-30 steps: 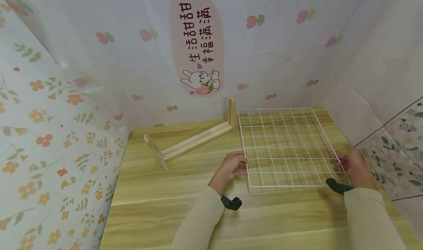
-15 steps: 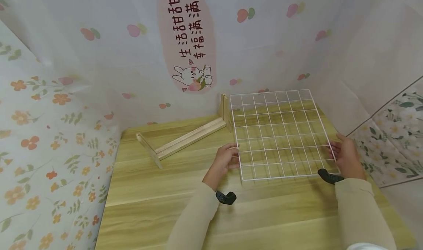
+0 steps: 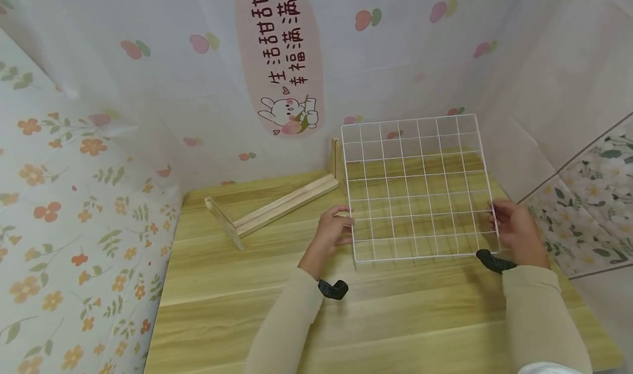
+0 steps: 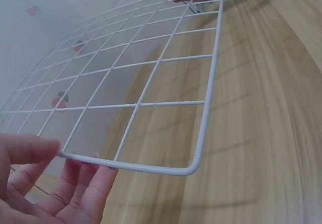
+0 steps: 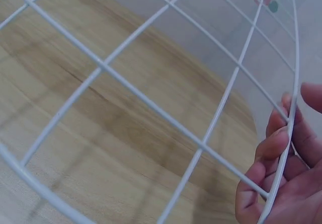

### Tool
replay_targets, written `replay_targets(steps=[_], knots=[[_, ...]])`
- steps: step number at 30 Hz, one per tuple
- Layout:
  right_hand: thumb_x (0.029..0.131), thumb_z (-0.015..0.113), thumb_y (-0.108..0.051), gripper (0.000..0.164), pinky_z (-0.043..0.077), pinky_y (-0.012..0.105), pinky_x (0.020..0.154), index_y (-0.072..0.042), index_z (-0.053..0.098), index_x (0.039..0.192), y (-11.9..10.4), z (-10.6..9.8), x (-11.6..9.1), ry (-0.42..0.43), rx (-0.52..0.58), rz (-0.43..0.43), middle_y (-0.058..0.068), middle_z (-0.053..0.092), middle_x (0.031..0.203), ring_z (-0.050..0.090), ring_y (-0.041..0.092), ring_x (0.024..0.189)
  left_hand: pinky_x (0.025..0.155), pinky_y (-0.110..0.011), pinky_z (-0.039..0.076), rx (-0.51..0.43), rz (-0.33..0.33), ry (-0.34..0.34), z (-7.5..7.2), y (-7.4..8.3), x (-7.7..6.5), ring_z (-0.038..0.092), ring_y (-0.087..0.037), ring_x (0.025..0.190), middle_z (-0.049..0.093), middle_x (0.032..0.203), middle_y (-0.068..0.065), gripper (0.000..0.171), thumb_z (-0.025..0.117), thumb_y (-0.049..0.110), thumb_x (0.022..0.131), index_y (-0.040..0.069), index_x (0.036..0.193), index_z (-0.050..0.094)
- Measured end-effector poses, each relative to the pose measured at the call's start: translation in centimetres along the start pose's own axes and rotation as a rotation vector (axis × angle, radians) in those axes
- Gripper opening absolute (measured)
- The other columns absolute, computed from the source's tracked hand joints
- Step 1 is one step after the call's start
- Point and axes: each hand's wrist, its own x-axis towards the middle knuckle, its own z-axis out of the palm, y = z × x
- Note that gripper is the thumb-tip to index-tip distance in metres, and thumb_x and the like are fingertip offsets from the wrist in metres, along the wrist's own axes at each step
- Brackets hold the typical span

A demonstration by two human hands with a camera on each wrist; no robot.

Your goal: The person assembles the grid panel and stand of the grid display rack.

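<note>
A white wire grid panel (image 3: 415,190) is held tilted above the table, its far edge raised higher than its near one. My left hand (image 3: 332,228) grips its left edge; in the left wrist view the thumb lies above the rim wire and the fingers (image 4: 95,191) below it. On the opposite side my right hand (image 3: 516,228) holds the right edge, with fingers (image 5: 271,146) curled round the rim wire in the right wrist view. Left of the panel stands a wooden rack (image 3: 287,205), a long grooved bar between two upright end pieces.
The wood-grain table (image 3: 296,319) meets a printed cloth wall (image 3: 207,105) at the back. Floral cloth (image 3: 89,231) closes the left side, and another cloth wall (image 3: 568,143) stands close by my right hand. The rack's right end piece (image 3: 338,160) is near the panel's left edge.
The panel's far edge has risen, so the panel tilts more steeply. Both hands keep their grip on its sides. The head view has shifted slightly, and the wooden rack stays in place.
</note>
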Motion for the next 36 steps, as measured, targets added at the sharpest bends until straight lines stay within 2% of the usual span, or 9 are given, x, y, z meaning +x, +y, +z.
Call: replay_targets(steps=[3, 6, 9, 12, 17, 21, 28, 33, 36], knots=[[0.101, 0.044, -0.003, 0.028, 0.049, 0.032, 0.056, -0.003, 0.069, 0.087, 0.1, -0.1, 0.0, -0.034, 0.055, -0.016, 0.008, 0.069, 0.077, 0.059, 0.022, 0.061, 0.075, -0.047, 0.058, 0.032, 0.031, 0.003, -0.1, 0.2, 0.0, 0.064, -0.035, 0.096, 0.061, 0.098, -0.008, 0.033, 0.062, 0.0, 0.089, 0.021, 0.115, 0.065], [0.1, 0.044, 0.0, 0.022, 0.05, 0.033, 0.058, -0.003, 0.065, 0.096, 0.2, -0.2, -0.1, -0.073, 0.09, -0.019, 0.009, 0.068, 0.082, 0.058, 0.022, 0.064, 0.076, -0.05, 0.057, 0.062, 0.062, 0.01, -0.1, 0.3, -0.1, 0.064, -0.029, 0.088, 0.06, 0.101, -0.012, 0.036, 0.06, -0.004, 0.089, 0.018, 0.117, 0.063], [0.101, 0.041, 0.001, 0.023, 0.049, 0.033, 0.059, -0.002, 0.063, 0.1, 0.2, -0.4, 0.0, -0.131, 0.08, -0.03, 0.009, 0.067, 0.084, 0.058, 0.022, 0.068, 0.08, -0.053, 0.056, 0.09, 0.094, 0.01, -0.2, 0.4, -0.2, 0.063, -0.025, 0.084, 0.06, 0.101, -0.014, 0.036, 0.059, -0.006, 0.089, 0.018, 0.116, 0.062], [0.101, 0.04, 0.003, 0.026, 0.053, 0.033, 0.062, -0.002, 0.065, 0.099, 0.1, -0.6, 0.0, -0.173, 0.064, -0.033, 0.009, 0.068, 0.086, 0.061, 0.022, 0.071, 0.08, -0.052, 0.057, 0.128, 0.133, 0.005, -0.5, 0.4, -0.3, 0.063, -0.026, 0.086, 0.059, 0.101, -0.015, 0.035, 0.058, -0.005, 0.091, 0.018, 0.116, 0.06], [0.1, 0.043, 0.004, 0.028, 0.057, 0.032, 0.069, -0.006, 0.069, 0.097, -0.2, -0.4, -0.1, -0.209, -0.046, -0.033, 0.005, 0.071, 0.091, 0.067, 0.02, 0.077, 0.081, -0.054, 0.056, 0.156, 0.182, 0.023, -1.1, 0.4, -0.3, 0.062, -0.028, 0.087, 0.058, 0.099, -0.013, 0.034, 0.058, -0.003, 0.092, 0.017, 0.119, 0.058], [0.1, 0.043, 0.005, 0.029, 0.058, 0.034, 0.073, -0.007, 0.069, 0.098, -0.3, -0.1, -0.2, -0.243, -0.146, -0.054, 0.004, 0.072, 0.093, 0.068, 0.019, 0.079, 0.082, -0.058, 0.054, 0.178, 0.215, 0.047, -1.5, 0.5, -0.2, 0.06, -0.023, 0.083, 0.058, 0.098, -0.012, 0.033, 0.058, -0.003, 0.092, 0.017, 0.119, 0.058], [0.1, 0.046, 0.002, 0.026, 0.058, 0.035, 0.074, -0.012, 0.068, 0.1, -0.3, 0.5, -0.3, -0.244, -0.327, -0.076, 0.0, 0.07, 0.096, 0.069, 0.017, 0.082, 0.076, -0.056, 0.056, 0.243, 0.282, 0.114, -1.9, 0.7, -0.1, 0.059, -0.018, 0.076, 0.056, 0.089, -0.004, 0.032, 0.059, -0.005, 0.092, 0.014, 0.118, 0.06], [0.099, 0.049, 0.002, 0.023, 0.058, 0.033, 0.075, -0.013, 0.066, 0.102, -0.1, 0.8, -0.3, -0.246, -0.384, -0.1, -0.002, 0.069, 0.097, 0.068, 0.015, 0.084, 0.075, -0.056, 0.056, 0.238, 0.306, 0.13, -2.1, 0.7, -0.2, 0.061, -0.024, 0.078, 0.054, 0.086, -0.002, 0.032, 0.058, -0.008, 0.091, 0.012, 0.117, 0.059], [0.099, 0.048, 0.002, 0.023, 0.058, 0.033, 0.075, -0.012, 0.065, 0.104, 0.0, 1.0, -0.2, -0.261, -0.399, -0.123, -0.001, 0.069, 0.097, 0.068, 0.015, 0.085, 0.069, -0.046, 0.057, 0.267, 0.336, 0.136, -2.2, 0.6, -0.4, 0.061, -0.027, 0.079, 0.053, 0.087, -0.002, 0.033, 0.057, -0.008, 0.091, 0.013, 0.116, 0.058]])
